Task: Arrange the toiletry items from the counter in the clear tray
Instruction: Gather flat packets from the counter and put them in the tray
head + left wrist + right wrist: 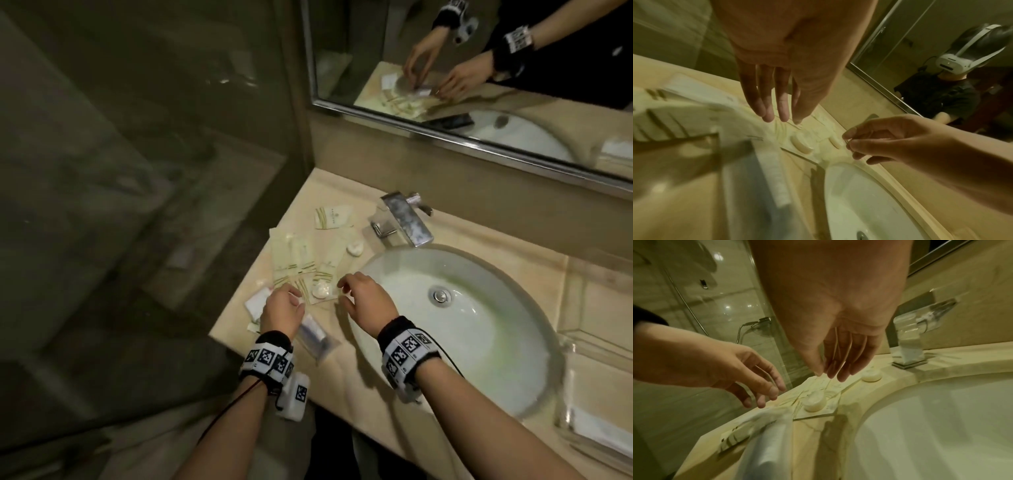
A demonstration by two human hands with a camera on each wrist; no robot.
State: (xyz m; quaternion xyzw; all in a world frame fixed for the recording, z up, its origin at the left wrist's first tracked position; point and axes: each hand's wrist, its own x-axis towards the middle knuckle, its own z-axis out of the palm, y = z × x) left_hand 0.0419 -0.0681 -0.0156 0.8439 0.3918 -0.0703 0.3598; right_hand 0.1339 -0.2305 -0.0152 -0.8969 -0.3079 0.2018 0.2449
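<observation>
Cream sachets with gold stripes (297, 261) lie fanned out on the counter left of the sink. A round white soap (321, 290) (815, 400) sits on a flat clear piece whose edge (818, 416) shows in the right wrist view. A second round soap (355, 247) (871, 374) lies nearer the tap. A clear-wrapped white tube (315, 337) (766, 186) lies by the front edge. My left hand (294, 298) (781, 119) hovers over the sachets, fingers straight, holding nothing. My right hand (344, 291) (830, 374) hovers just right of the soap, fingers relaxed, with nothing seen in it.
The white basin (486, 342) fills the counter's middle, with a chrome tap (406, 219) behind it. A clear tray (596, 421) stands right of the basin. One sachet (334, 216) lies apart by the wall; a white packet (257, 303) lies at the left edge. Mirror above.
</observation>
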